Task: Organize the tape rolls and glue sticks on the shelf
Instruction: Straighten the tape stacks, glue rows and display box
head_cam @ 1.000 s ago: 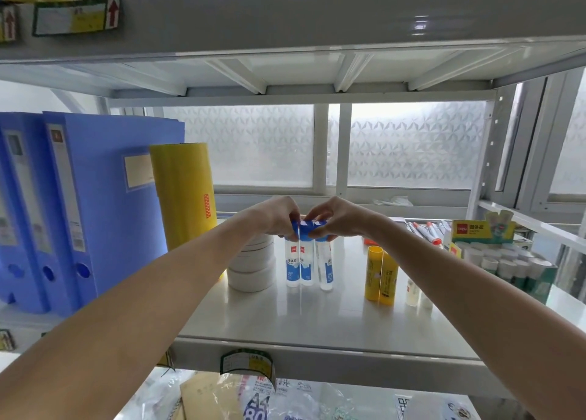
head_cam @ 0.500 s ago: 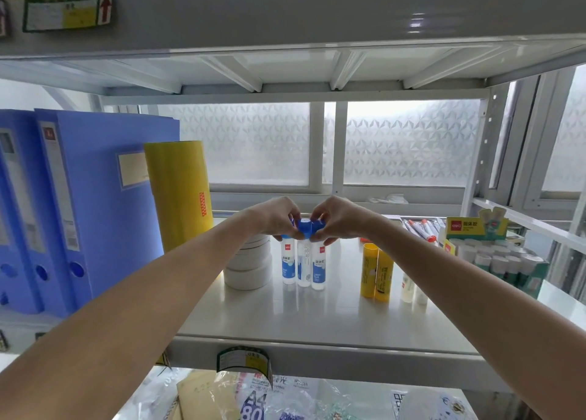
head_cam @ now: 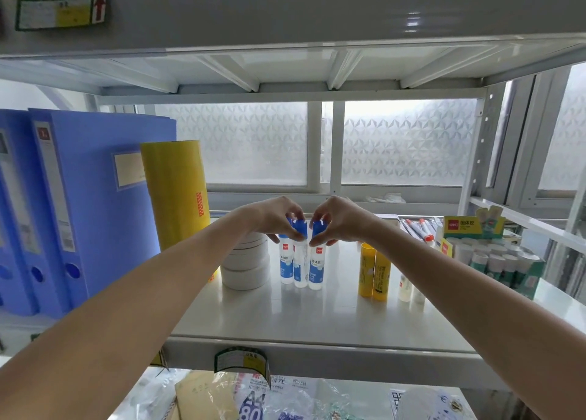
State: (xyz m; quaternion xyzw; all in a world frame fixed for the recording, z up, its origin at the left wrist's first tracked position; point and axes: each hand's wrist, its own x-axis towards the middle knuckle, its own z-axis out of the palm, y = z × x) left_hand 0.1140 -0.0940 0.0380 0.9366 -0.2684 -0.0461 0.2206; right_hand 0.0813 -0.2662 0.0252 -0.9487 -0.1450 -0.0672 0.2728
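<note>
Both bare arms reach forward at about chest height. The left forearm (head_cam: 142, 293) and the right forearm (head_cam: 459, 293) come in from either side and converge toward the middle. The left hand (head_cam: 276, 218) is bent down at the wrist, with its fingers curled over from above and the thumb tucked beneath. It pinches the tops of the upright clear plastic glue tubes with blue caps (head_cam: 299, 261). The right hand (head_cam: 344, 221) mirrors it: wrist arched, fingers curled, thumb and fingertips closed on the cap of the rightmost tube. The two hands sit very near each other, fingertips almost meeting and backs turned upward.
</note>
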